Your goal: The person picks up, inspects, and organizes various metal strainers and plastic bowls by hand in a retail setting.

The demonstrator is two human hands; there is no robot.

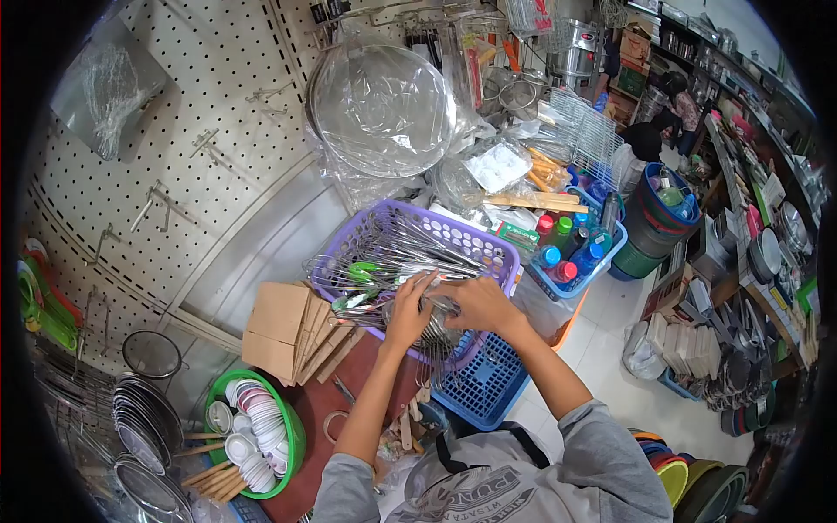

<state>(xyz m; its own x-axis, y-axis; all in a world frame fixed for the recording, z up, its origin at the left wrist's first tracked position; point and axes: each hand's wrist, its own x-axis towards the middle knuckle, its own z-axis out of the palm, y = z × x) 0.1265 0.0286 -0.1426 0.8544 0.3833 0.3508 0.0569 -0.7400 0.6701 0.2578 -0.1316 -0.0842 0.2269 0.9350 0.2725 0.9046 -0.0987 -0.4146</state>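
Observation:
A purple plastic basket (pixel 501 253) full of metal whisks and other wire utensils (pixel 401 240) lies in front of me. Both my hands are over its near side, close together. My left hand (pixel 408 312) has its fingers bent at some metal utensils; what it grips is hidden. From the right, my right hand (pixel 479 305) reaches in with curled fingers at a shiny metal piece (pixel 436 331), and its hold cannot be made out. Bright green handles (pixel 360 272) stick out left of my hands. Thin metal prongs hang over the near rim.
Below the purple basket is a blue basket (pixel 484 383). Cardboard pieces (pixel 279 327) and a green basket (pixel 296 436) of white spoons stand left. Bottles in a light blue basket (pixel 621 240) are at right. A person (pixel 684 113) is in the far aisle.

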